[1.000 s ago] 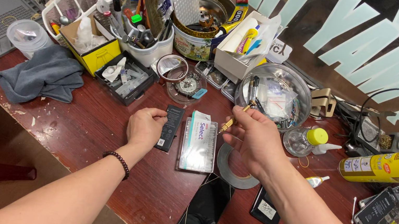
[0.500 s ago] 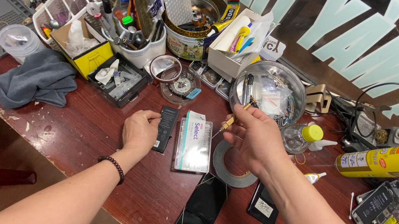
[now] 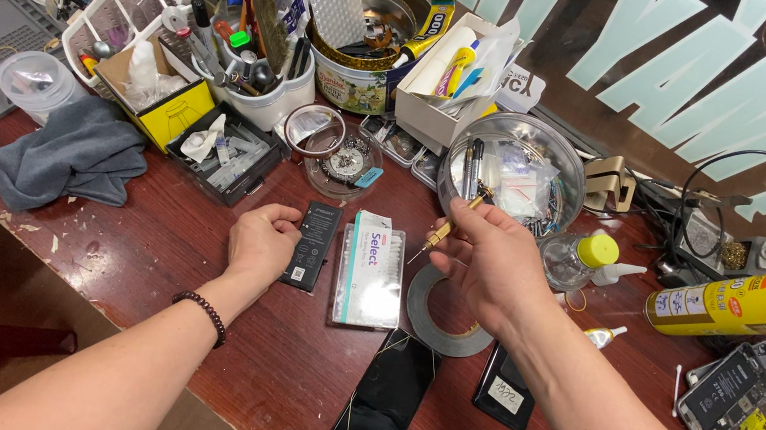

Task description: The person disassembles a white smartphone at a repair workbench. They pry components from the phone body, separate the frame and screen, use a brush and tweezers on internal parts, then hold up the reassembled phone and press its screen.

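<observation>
Screwdriver (image 3: 442,232), a slim one with a yellowish handle, is sitting pinched in my right hand (image 3: 492,267), just above the grey tape ring (image 3: 447,318) that I am taking as my landmark. My grip there is closing on the handle end, with the tip pointing down and left toward the white packet (image 3: 371,269) lying beside the ring. I am judging the tool light and stiff, with a fine tip that could slip or bend, so holding it near the handle between fingertips seems right.

Nearest to me, below the ring, a dark phone (image 3: 383,404) is lying face up on the tabletop (image 3: 143,260), with a small black part (image 3: 506,390) to its right. Left of the ring, past the packet, my left hand (image 3: 262,243) is resting loosely curled against a flat black battery (image 3: 313,245), touching it without clasping. Further left a grey cloth (image 3: 68,158) is lying bunched. Beyond the ring, a clear glass bowl (image 3: 552,165) is holding small parts, and to the right a yellow spray can (image 3: 745,299) is lying on its side.
</observation>
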